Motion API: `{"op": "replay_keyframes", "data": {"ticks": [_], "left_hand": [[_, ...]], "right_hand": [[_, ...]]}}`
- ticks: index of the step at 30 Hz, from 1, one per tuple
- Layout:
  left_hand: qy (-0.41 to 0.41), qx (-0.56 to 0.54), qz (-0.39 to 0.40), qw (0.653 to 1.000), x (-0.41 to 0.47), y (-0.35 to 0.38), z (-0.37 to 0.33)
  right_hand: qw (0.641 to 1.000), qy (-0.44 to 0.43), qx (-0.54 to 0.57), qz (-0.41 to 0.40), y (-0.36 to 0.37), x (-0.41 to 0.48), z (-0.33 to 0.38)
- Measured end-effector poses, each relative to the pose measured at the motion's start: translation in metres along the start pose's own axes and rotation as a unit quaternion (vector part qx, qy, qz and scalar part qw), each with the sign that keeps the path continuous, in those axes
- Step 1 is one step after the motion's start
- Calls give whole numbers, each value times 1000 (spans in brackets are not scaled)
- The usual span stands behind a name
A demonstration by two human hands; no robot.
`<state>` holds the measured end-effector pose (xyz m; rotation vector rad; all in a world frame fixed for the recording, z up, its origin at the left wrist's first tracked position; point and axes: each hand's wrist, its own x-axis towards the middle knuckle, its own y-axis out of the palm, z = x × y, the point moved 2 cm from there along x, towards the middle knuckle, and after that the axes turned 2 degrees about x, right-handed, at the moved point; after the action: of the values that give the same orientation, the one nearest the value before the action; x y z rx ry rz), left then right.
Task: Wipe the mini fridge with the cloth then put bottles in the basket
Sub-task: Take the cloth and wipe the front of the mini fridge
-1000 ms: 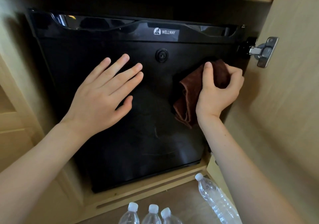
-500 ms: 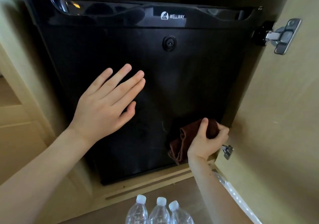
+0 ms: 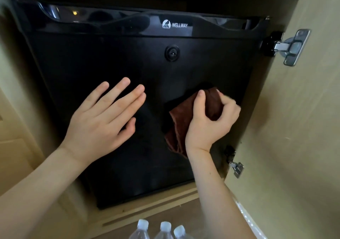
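A black mini fridge (image 3: pixel 110 58) with a white WELLWAY logo fills a wooden cabinet, its door closed. My left hand (image 3: pixel 103 117) lies flat on the door's left half, fingers spread. My right hand (image 3: pixel 209 122) presses a bunched brown cloth (image 3: pixel 181 121) against the door's right half, about mid height. Three clear water bottles (image 3: pixel 163 230) with white caps stand on the floor at the bottom edge. A fourth bottle (image 3: pixel 246 218) lies partly hidden behind my right forearm. No basket is in view.
The open cabinet door (image 3: pixel 298 137) of light wood stands close on the right, with metal hinges (image 3: pixel 288 46) at top and bottom. A wooden sill (image 3: pixel 147 207) runs below the fridge. The cabinet's left wall (image 3: pixel 11 91) is close to my left arm.
My right hand went down the door's right side with the cloth to the bottom corner, then came back up to mid height. My left hand stayed flat on the door.
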<state>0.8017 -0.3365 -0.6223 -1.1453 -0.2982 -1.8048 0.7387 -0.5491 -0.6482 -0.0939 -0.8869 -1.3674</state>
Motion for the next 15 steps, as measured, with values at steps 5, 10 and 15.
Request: {"op": "replay_keyframes", "data": {"ticks": [5,10,15], "left_hand": [[1,3,-2,1000,-1,1,0],[0,8,0,1000,0,0,-2],[0,7,15,1000,3,-1,-1]], "right_hand": [[998,63,-19,22,-35,-57,-43],[991,129,-41,11,-47,-75,-53],[998,52,-17,22,-1,-46,6]]}}
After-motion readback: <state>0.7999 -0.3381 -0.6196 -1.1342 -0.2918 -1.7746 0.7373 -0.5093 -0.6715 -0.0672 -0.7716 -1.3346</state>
